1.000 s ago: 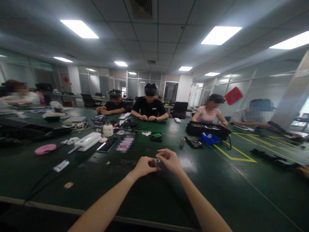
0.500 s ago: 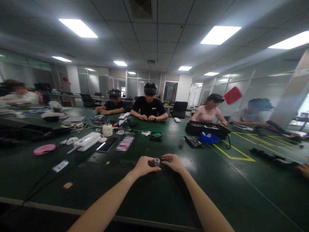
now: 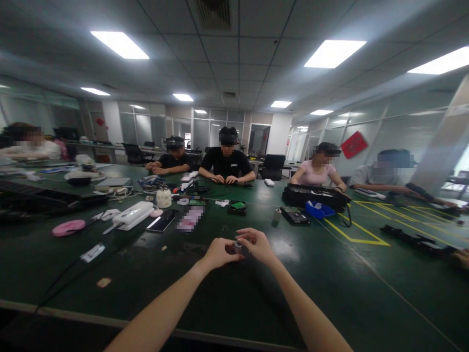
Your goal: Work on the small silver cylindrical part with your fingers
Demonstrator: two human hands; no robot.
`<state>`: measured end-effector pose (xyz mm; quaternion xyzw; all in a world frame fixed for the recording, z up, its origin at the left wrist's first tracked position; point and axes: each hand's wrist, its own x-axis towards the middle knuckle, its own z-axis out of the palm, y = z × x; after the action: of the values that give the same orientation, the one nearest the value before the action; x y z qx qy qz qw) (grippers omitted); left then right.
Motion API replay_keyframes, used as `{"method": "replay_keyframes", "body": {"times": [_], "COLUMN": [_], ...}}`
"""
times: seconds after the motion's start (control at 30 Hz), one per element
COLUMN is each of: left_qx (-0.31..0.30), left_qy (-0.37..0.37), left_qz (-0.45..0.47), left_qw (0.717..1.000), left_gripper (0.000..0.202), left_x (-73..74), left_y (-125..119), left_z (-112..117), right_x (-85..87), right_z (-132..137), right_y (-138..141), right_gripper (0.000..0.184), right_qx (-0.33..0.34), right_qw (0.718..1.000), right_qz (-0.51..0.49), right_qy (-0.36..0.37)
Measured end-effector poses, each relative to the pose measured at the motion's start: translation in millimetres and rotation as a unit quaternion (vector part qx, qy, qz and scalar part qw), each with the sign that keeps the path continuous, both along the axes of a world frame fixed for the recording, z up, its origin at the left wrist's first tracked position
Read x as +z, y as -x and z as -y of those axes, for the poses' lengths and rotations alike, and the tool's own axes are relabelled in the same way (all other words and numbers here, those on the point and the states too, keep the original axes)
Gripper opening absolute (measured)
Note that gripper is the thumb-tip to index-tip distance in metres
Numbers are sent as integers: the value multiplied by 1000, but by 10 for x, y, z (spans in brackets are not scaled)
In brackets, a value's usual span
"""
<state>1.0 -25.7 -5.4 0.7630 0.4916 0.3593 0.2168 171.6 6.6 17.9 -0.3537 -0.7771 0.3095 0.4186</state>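
Both my hands meet over the dark green table near the middle of the head view. My left hand is curled round a small grey metal cylinder. My right hand pinches the top of the same cylinder from the right, fingers bent over it. The cylinder is held just above the table top, and most of it is hidden by my fingers.
Beyond my hands lie a phone, a white device, a pink disc, a white jar, a green circuit board, a small can, a black case and a blue bin. Several people sit at the far side.
My right hand has lifted and folded back over the top of the cylinder after sitting lower beside it half a second ago. My left hand has stayed in place.
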Motion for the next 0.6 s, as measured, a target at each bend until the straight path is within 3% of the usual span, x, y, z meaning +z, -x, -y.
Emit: {"method": "replay_keyframes", "body": {"times": [0.6], "left_qx": [-9], "left_qy": [-11], "left_qz": [23], "left_qw": [1000], "left_gripper": [32], "left_x": [13], "left_y": [-1], "left_z": [4], "right_x": [2], "right_z": [13], "right_y": [6], "right_gripper": [24], "right_qx": [45], "right_qw": [999], "right_qz": [-26], "right_qy": [13]}}
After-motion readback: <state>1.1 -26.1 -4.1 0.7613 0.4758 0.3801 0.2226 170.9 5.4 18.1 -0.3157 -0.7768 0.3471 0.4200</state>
